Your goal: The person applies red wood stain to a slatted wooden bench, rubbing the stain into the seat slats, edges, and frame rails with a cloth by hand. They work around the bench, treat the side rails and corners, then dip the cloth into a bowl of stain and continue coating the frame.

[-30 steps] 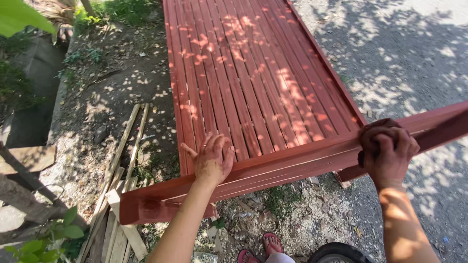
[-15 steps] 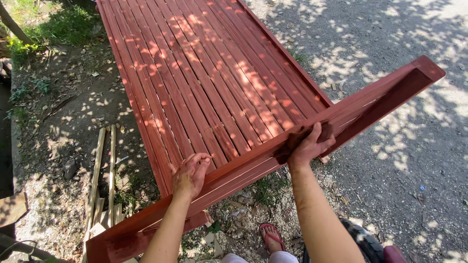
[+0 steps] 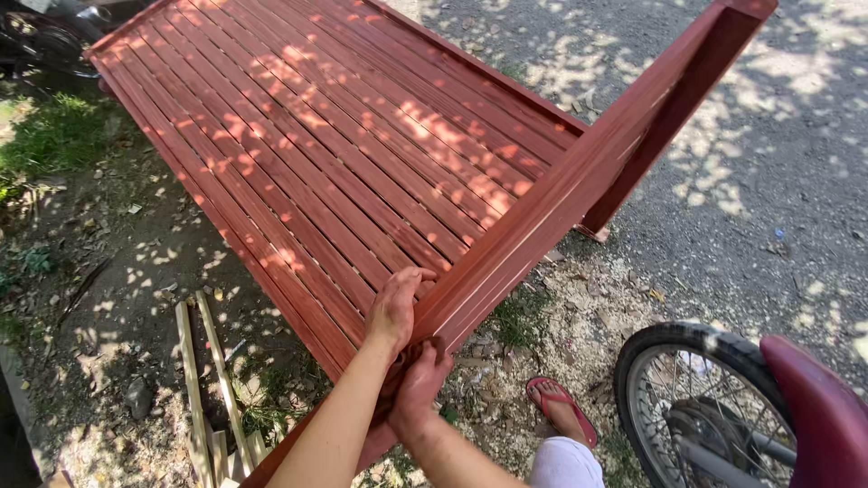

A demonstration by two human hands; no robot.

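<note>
Red-brown painted wood fills the head view: a slatted bed frame (image 3: 334,154) lies on the ground from the upper left of the frame towards the centre, and its end rail (image 3: 579,181) runs from the lower centre up to the upper right corner. The left hand (image 3: 396,307) rests palm down on the rail's lower end, fingers closed over the edge where the slats meet it. The right hand (image 3: 418,384) grips the same rail just below, fingers wrapped under it, touching the left wrist. Loose wooden sticks (image 3: 206,380) lie at the lower left; a motorbike wheel (image 3: 705,407) and a sandalled foot (image 3: 562,411) sit at the lower right.

Step in hand, as judged: handling the rail at its corner joint. Any further move calls for a firm two-hand hold and clear footing near the wheel
</note>
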